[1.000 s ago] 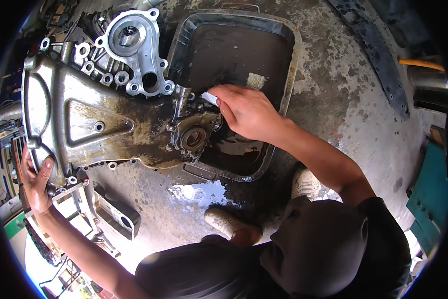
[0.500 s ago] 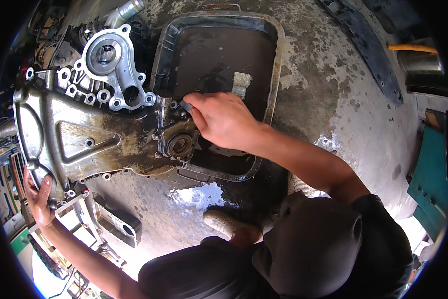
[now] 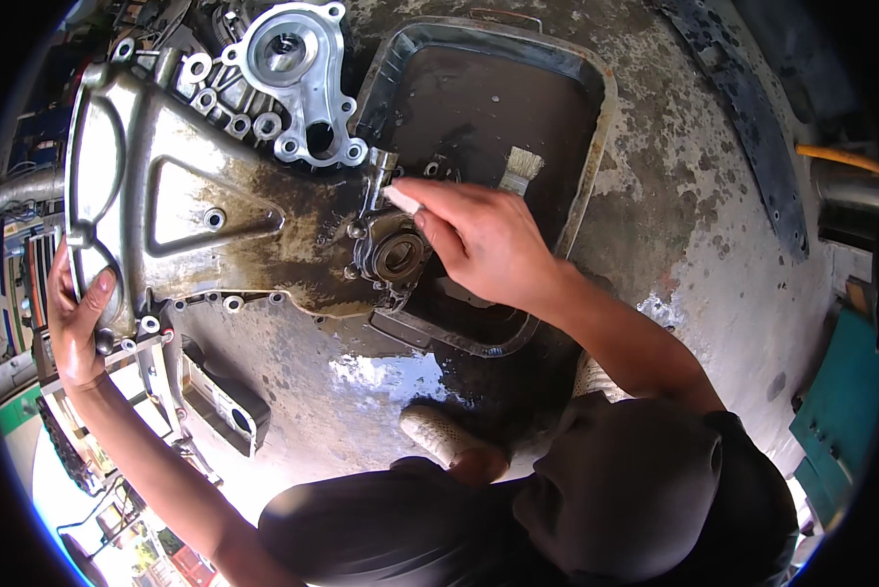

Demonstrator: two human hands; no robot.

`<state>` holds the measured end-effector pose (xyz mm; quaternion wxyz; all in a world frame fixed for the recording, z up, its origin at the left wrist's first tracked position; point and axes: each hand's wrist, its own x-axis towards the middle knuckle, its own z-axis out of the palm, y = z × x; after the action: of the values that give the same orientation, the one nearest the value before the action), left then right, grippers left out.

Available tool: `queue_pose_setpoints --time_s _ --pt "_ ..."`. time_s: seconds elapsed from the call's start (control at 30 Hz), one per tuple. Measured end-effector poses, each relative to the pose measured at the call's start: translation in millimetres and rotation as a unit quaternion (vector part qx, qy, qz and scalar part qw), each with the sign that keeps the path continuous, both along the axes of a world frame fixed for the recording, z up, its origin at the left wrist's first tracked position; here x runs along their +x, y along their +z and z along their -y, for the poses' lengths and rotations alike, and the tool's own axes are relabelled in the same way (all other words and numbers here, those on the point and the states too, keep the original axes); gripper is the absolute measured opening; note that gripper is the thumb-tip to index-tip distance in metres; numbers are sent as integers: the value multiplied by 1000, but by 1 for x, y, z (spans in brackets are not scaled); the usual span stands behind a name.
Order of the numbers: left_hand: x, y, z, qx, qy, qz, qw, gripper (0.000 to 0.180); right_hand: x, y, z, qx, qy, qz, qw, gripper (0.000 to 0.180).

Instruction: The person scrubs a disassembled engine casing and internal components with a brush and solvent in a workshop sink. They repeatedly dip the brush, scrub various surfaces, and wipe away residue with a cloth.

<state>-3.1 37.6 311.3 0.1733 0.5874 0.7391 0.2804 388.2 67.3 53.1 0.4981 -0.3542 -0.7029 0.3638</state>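
A large metal engine cover (image 3: 307,259), bright at its left end and coated brown with oil towards the right, is held out over the floor and the near left part of a tray. My left hand (image 3: 79,318) is closed round its left end, thumb in front, fingers partly hidden behind. My right hand (image 3: 498,245) pinches a small flat light-coloured piece (image 3: 401,201), perhaps a scraper blade, against the cover's right end. That spot lies just above the round bore with a ring-shaped seal (image 3: 397,256). My fingertips partly hide the contact.
The metal tray (image 3: 604,127) holds dark liquid, with a paint brush (image 3: 522,168) in it. A silver housing (image 3: 334,73) is beyond the cover. A box-like metal part (image 3: 222,401) lies at the lower left, near my feet. A long dark plate (image 3: 743,127) rests far right.
The view has shifted, so cover and tray appear further right. The cover's left end sits higher in view. My right hand, with the flat piece, has moved slightly along the cover's right end.
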Motion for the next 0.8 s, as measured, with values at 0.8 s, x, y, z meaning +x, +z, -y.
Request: queue_pose_setpoints --time_s 0.8 --pt "63 1 -10 9 -68 -61 996 62 9 34 -68 250 127 262 923 19"
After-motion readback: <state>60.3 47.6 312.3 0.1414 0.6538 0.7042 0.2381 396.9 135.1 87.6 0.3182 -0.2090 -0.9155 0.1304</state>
